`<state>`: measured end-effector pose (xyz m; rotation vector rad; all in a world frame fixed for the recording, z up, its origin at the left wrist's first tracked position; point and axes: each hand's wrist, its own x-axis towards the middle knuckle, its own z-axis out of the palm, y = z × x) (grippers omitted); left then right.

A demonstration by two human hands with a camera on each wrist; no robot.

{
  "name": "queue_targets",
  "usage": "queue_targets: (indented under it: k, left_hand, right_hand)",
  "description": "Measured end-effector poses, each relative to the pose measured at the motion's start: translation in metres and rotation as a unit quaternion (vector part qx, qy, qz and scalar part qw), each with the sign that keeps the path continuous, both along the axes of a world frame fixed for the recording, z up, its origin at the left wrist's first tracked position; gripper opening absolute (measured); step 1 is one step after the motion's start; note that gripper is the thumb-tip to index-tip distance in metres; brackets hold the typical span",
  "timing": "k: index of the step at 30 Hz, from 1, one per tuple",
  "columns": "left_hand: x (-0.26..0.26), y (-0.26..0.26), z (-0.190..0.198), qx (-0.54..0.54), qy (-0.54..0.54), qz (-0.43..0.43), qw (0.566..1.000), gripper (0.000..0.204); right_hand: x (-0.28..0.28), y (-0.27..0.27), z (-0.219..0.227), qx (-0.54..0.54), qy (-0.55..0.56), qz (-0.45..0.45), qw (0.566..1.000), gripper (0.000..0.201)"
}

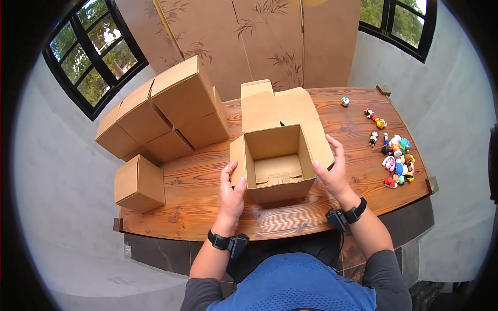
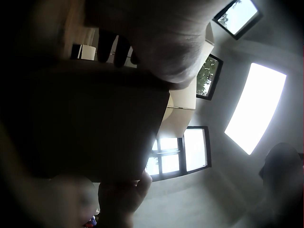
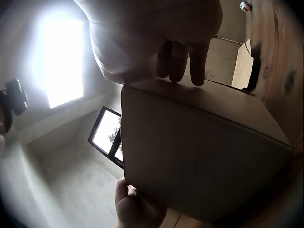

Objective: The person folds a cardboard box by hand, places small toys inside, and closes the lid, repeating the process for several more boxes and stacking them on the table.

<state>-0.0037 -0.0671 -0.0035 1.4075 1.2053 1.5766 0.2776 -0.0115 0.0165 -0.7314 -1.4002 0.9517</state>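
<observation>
An open cardboard box [image 1: 280, 193] is held between both hands near the front of the wooden table, its inside facing up. Its large lid [image 1: 282, 111] is folded back, away from the person, and the side flaps stand out to left and right. My left hand [image 1: 232, 197] grips the left flap and side, thumb toward the near corner. On the other side, my right hand [image 1: 334, 175] grips the right flap, thumb on top and fingers along the outer edge. In the right wrist view the box's underside and wall [image 3: 190, 147] are in shadow, with fingertips against the wall.
Several closed cardboard boxes [image 1: 171, 103] are stacked at the back left, with a single closed box [image 1: 139, 184] in front. Small colourful figurines [image 1: 399, 160] lie heaped at the table's right. A small ball [image 1: 345, 101] sits farther back. Wooden table [image 1: 197, 207] edge faces the person.
</observation>
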Motion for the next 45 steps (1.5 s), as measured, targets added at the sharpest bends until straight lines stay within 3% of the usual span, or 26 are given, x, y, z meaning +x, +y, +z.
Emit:
queue_targets:
  k: [3, 7, 9, 11, 12, 15, 16, 18, 22, 23, 26, 28, 30, 34, 36, 38, 39, 42, 44, 45]
  left_hand:
    - [-0.001, 0.005, -0.006, 0.008, 0.009, -0.032, 0.999, 0.053]
    - [0.008, 0.009, -0.009, 0.035, 0.015, -0.007, 0.999, 0.051]
    - [0.012, 0.013, -0.008, 0.02, -0.114, -0.064, 0.991, 0.044]
    - [0.012, 0.018, -0.007, 0.003, -0.094, -0.065, 0.993, 0.04]
    - [0.013, 0.021, -0.006, -0.013, -0.074, -0.064, 0.995, 0.038]
    - [0.018, 0.033, -0.007, 0.017, -0.068, -0.013, 0.997, 0.033]
    - [0.012, 0.039, -0.014, 0.018, -0.068, -0.015, 0.997, 0.033]
    - [-0.004, 0.053, -0.031, -0.096, -0.166, -0.077, 0.978, 0.031]
    - [0.013, 0.076, -0.039, -0.046, -0.153, -0.072, 0.984, 0.032]
    - [-0.009, 0.089, -0.085, -0.076, -0.165, -0.124, 0.975, 0.029]
    - [0.017, 0.113, -0.077, -0.095, -0.167, -0.202, 0.96, 0.029]
    - [-0.001, 0.1, -0.086, -0.107, -0.154, -0.244, 0.951, 0.029]
    - [0.001, 0.093, -0.09, -0.116, -0.136, -0.28, 0.943, 0.029]
    - [-0.007, 0.084, -0.095, -0.131, -0.098, -0.336, 0.928, 0.029]
    - [-0.008, 0.087, -0.093, -0.134, -0.081, -0.35, 0.924, 0.029]
    - [-0.015, 0.08, -0.095, -0.132, -0.07, -0.353, 0.924, 0.029]
    - [-0.005, 0.094, -0.087, -0.13, -0.066, -0.352, 0.925, 0.029]
    - [-0.012, 0.085, -0.091, -0.119, -0.061, -0.344, 0.93, 0.029]
    - [-0.013, 0.082, -0.091, -0.111, -0.059, -0.337, 0.933, 0.029]
    - [-0.012, 0.082, -0.091, -0.106, -0.057, -0.333, 0.935, 0.029]
  right_hand:
    - [0.002, 0.002, -0.009, -0.019, -0.011, -0.017, 1.0, 0.076]
    - [0.004, 0.001, -0.007, -0.077, -0.055, -0.042, 0.995, 0.068]
    - [0.007, 0.005, -0.008, -0.093, -0.077, -0.046, 0.992, 0.065]
    - [0.011, 0.009, -0.009, -0.132, -0.184, 0.018, 0.974, 0.059]
    - [0.012, 0.008, -0.009, -0.132, -0.183, 0.017, 0.974, 0.059]
    - [0.004, -0.007, 0.036, -0.175, -0.282, 0.038, 0.943, 0.053]
    - [0.006, -0.006, 0.04, -0.175, -0.282, 0.035, 0.943, 0.053]
    - [0.009, -0.005, 0.044, -0.204, -0.263, 0.078, 0.94, 0.048]
    - [0.01, -0.003, 0.033, -0.191, -0.216, 0.102, 0.952, 0.047]
    - [0.011, 0.0, 0.024, -0.201, -0.198, 0.117, 0.952, 0.047]
    - [0.011, -0.001, 0.021, -0.201, -0.177, 0.123, 0.956, 0.051]
    - [0.012, 0.002, 0.012, -0.19, -0.175, 0.129, 0.957, 0.055]
    - [0.009, 0.001, -0.003, -0.145, -0.157, 0.093, 0.972, 0.059]
    - [0.03, -0.007, 0.014, -0.171, -0.18, 0.083, 0.965, 0.072]
    - [0.05, 0.002, 0.009, -0.158, -0.231, -0.035, 0.959, 0.08]
    - [0.084, 0.02, 0.016, -0.175, -0.293, -0.123, 0.932, 0.078]
    - [0.104, 0.032, 0.018, -0.181, -0.365, -0.179, 0.895, 0.078]
    - [0.148, 0.065, 0.004, -0.138, -0.555, -0.389, 0.723, 0.074]
    - [0.167, 0.086, -0.01, -0.171, -0.579, -0.433, 0.669, 0.067]
    - [0.172, 0.091, -0.004, -0.224, -0.572, -0.407, 0.676, 0.056]
